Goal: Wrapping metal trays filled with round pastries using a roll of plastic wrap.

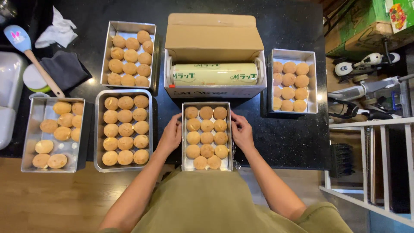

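- Centre tray (186,129): rectangular metal tin, shiny walls, at the near edge of the black speckled counter (284,142), its near end about level with that edge.
- It holds round golden-brown buns (207,138) in rows of three, matte crust, packed touching.
- Left hand (171,134) flat against the tray's left wall, fingers together, pointing away. Right hand (241,130) on the right wall, fingers curled over the rim. Both grip the tin from outside; neither touches the buns.
- Just left: bigger metal tray (97,129), rounded corners, full of the same buns. Narrow gap between it and the left hand.
- Far left: another tin (30,129), half filled, buns loose and uneven, overhanging onto the wood floor (51,198) side.
- Right of the centre tray: bare counter, the most open room.
- Directly behind: open cardboard box (213,39) with a roll of cling film (214,74), smooth, cylindrical. Box front almost touches the tray's far end.
- Far left back: tin (108,56) full of buns. Far right: tin (311,82), buns on its left part.
- Back left corner: grey cloth (64,69), white crumpled tissue (58,28), blue spatula with wooden handle (26,49).
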